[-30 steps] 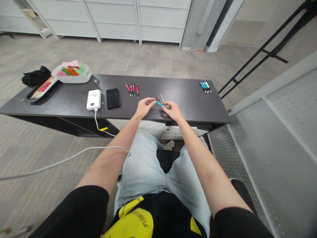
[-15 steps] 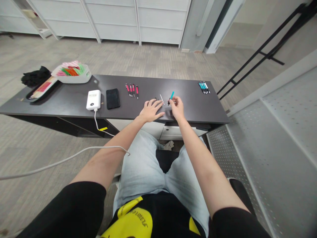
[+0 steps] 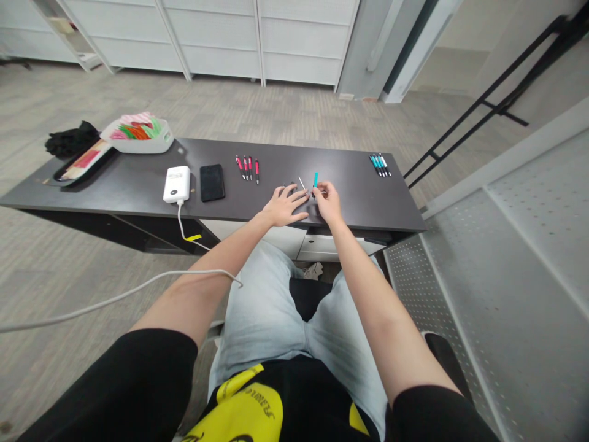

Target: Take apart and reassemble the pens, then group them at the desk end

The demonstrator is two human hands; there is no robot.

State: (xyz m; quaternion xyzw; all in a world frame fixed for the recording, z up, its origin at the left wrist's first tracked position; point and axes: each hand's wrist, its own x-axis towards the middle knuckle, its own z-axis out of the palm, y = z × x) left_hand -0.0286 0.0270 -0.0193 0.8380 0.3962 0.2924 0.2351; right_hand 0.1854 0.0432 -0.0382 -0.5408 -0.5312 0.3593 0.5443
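Note:
My right hand [image 3: 328, 200] pinches a teal pen barrel [image 3: 315, 179] with its fingers curled; the teal part stands up nearly upright past the fingertips. Palm down on the dark tabletop [image 3: 280, 158], my left hand [image 3: 284, 207] has its fingers spread and its fingertips close to the right hand. A thin white pen refill [image 3: 301, 183] lies just beyond the left fingertips. Small dark pieces [image 3: 293, 184] lie partly hidden behind the left fingers, too small to make out.
Several red pens [image 3: 248, 168] lie beyond my left hand, several teal pens [image 3: 380, 164] at the far right. Leftward are a black phone [image 3: 212, 183], a white power bank [image 3: 177, 184] with a cable, a white basket [image 3: 159, 144], a black tray [image 3: 85, 175] and black cloth [image 3: 71, 140].
The teal barrel in my right hand has tilted more upright and moved slightly left. My left fingertips have shifted a little toward the right hand. The view has shifted slightly.

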